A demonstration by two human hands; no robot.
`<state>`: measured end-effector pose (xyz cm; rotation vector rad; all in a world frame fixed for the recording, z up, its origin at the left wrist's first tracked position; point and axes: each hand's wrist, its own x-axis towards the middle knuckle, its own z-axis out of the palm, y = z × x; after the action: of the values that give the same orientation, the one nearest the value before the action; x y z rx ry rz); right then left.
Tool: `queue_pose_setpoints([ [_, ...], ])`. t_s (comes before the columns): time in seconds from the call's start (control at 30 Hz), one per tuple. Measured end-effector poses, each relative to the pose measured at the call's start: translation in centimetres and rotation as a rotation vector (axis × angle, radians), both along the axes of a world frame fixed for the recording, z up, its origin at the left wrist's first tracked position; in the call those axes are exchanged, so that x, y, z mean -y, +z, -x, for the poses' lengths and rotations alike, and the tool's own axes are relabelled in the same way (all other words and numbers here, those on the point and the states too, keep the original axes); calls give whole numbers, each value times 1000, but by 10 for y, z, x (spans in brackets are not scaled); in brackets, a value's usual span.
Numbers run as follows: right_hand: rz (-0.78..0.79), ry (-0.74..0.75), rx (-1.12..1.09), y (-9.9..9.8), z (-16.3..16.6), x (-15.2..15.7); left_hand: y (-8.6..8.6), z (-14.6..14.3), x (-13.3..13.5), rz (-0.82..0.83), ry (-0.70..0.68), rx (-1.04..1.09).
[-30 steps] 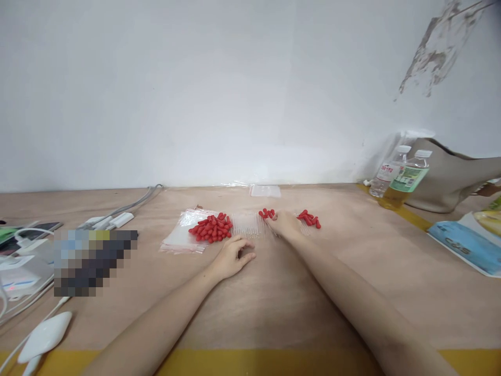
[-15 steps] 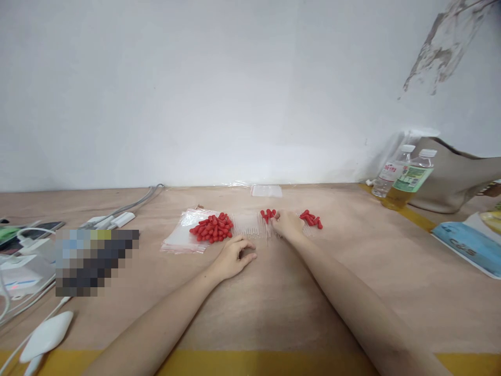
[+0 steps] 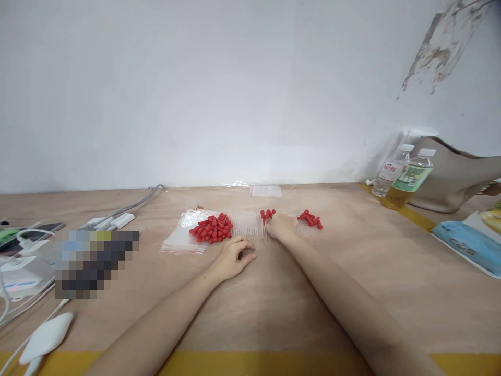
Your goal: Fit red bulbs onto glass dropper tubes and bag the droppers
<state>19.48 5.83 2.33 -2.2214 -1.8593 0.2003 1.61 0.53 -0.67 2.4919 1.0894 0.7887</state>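
Observation:
My left hand (image 3: 234, 257) rests on the table with thumb and fingers apart and nothing between them. Just beyond it lies a heap of red teardrop-shaped bulbs (image 3: 212, 228), partly on a stack of clear plastic bags (image 3: 183, 236). A row of thin clear tubes (image 3: 247, 225) lies to the right of the heap. My right hand (image 3: 281, 227) is closed, its fingertips at a few tubes with red bulbs (image 3: 267, 214); what they grip is hidden. More red bulbs (image 3: 310, 219) lie right of this hand, with clear tubes (image 3: 304, 228) beside them.
A flat clear bag (image 3: 266, 191) lies near the wall. On the right stand two bottles (image 3: 410, 178), a beige bag (image 3: 442, 177) and a blue packet (image 3: 465, 248). Cables (image 3: 136, 200), a white power strip (image 3: 25, 271) and a white device (image 3: 46, 338) occupy the left.
My right hand has moved a little left, towards the small group of red bulbs, uncovering more tubes on its right. My left hand has stayed in place.

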Motion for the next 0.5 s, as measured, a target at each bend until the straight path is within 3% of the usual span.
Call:
queue_pose_setpoints([
  [0.2, 45, 19, -24, 10, -5, 3, 0, 0, 0, -4, -8, 8],
  [0.37, 112, 28, -44, 25, -30, 9, -1, 1, -1, -18, 0, -1],
  [0.5, 118, 92, -100, 25, -51, 25, -3, 0, 1, -22, 9, -11],
])
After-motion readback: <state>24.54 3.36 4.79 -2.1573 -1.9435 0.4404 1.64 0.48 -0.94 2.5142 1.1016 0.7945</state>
